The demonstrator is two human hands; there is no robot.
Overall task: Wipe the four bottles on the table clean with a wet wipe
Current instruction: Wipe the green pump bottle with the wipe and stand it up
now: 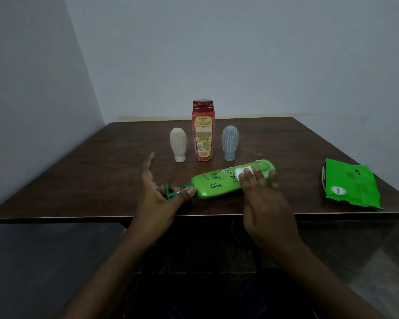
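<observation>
Green bottle (219,184) lies on its side near the table's (78,180) front edge, L hand (154,187) spread with thumb steadying the pump end, likely so R hand's (263,199) flat fingers can press a white wipe (241,172) along it (3 other bottles (203,134) stand upright behind, mid-table).

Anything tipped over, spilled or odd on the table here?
Only the green pump bottle lies on its side, seemingly on purpose: the left hand steadies its neck end while the right hand presses a wipe on it. No spill shows.
</observation>
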